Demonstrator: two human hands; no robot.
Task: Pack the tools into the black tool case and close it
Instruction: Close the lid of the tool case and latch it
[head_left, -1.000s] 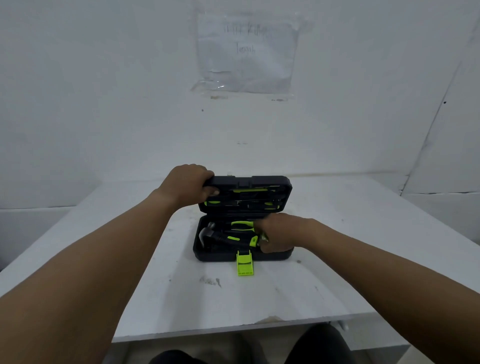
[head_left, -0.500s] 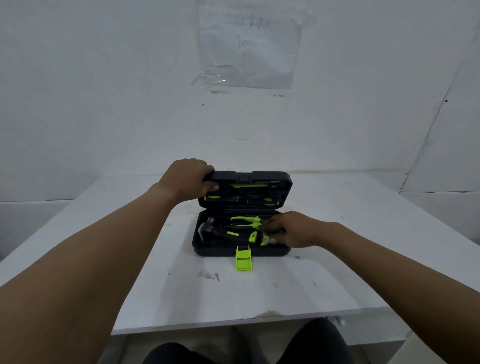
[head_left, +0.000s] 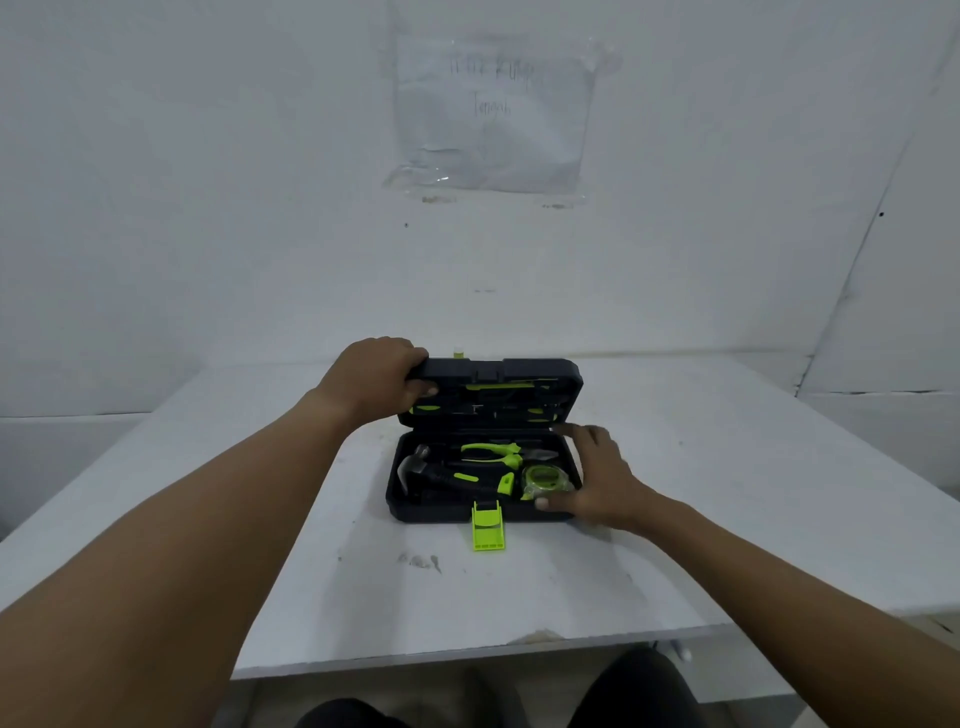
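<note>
The black tool case (head_left: 441, 512) lies open in the middle of the white table, its lid (head_left: 519, 371) standing upright at the back. My left hand (head_left: 376, 376) grips the lid's top left corner. In the base lie a hammer (head_left: 441, 475), green-handled pliers (head_left: 493, 452) and a green tape measure (head_left: 543, 480). My right hand (head_left: 597, 480) rests against the base's right side with fingers spread and holds nothing. The green latch (head_left: 488, 525) hangs open over the front edge.
The white table (head_left: 727, 493) stands against a white wall. A sheet in plastic (head_left: 493, 114) is taped to the wall above. A small green-topped item (head_left: 458, 353) shows behind the lid. My knees (head_left: 639, 691) are below the table's front edge.
My right hand has let go of the tools and moved right to the case's side, uncovering the tape measure. My left hand stays on the lid.
</note>
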